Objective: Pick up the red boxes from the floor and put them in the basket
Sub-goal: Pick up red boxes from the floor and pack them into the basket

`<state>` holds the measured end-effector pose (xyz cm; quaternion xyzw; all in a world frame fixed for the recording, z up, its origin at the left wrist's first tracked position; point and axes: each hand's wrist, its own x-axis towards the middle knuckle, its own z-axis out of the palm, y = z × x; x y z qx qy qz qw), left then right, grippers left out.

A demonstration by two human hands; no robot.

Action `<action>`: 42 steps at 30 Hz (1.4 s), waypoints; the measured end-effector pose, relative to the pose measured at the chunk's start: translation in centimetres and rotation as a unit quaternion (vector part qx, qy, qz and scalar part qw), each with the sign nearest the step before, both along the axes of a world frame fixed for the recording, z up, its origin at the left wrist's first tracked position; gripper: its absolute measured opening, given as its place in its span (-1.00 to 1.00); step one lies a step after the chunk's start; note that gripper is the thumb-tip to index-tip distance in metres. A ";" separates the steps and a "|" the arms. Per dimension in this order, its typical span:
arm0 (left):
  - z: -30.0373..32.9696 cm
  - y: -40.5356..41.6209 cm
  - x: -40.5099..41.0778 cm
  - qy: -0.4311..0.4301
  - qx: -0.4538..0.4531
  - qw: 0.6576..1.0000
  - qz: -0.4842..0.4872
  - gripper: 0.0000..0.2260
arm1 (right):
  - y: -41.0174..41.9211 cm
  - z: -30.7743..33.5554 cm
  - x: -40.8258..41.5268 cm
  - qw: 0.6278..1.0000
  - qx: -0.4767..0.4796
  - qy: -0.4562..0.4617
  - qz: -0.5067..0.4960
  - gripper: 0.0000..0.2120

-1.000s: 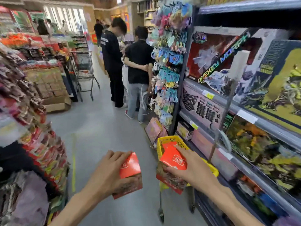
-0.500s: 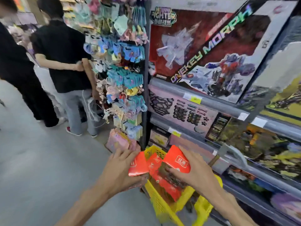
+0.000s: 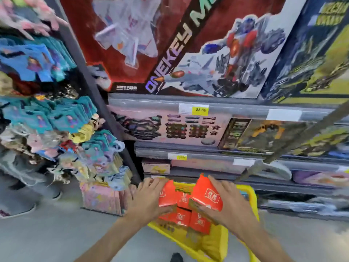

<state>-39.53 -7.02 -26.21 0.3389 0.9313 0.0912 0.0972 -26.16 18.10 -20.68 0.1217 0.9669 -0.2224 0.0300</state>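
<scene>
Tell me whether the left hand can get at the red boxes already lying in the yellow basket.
Probably not right now: the left hand is shut on its own red box, held just above the boxes in the basket. Nothing else blocks the yellow basket.

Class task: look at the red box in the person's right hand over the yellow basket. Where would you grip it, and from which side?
Grip the red box across its flat labelled face and the opposite face, coming from the right and above, as the right hand does. It is tilted with those broad faces exposed, while the left hand and its box crowd the left side over the yellow basket.
</scene>
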 end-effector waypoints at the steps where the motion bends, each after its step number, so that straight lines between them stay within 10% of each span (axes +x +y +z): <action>1: -1.1 0.3 -1.4 -0.004 -0.004 1.000 -0.016 -0.16 | -0.2 -0.9 -0.6 1.000 -0.008 -0.006 -0.011 0.06; 25: -28.9 6.2 -13.7 0.006 -0.022 0.977 -0.211 -0.18 | -1.6 -23.9 -2.2 0.985 -0.017 -0.019 -0.169 -0.09; 42: -29.2 3.8 -14.8 -0.022 -0.037 0.977 -0.208 -0.10 | 0.7 -33.0 -14.5 0.987 0.044 -0.098 0.121 -0.11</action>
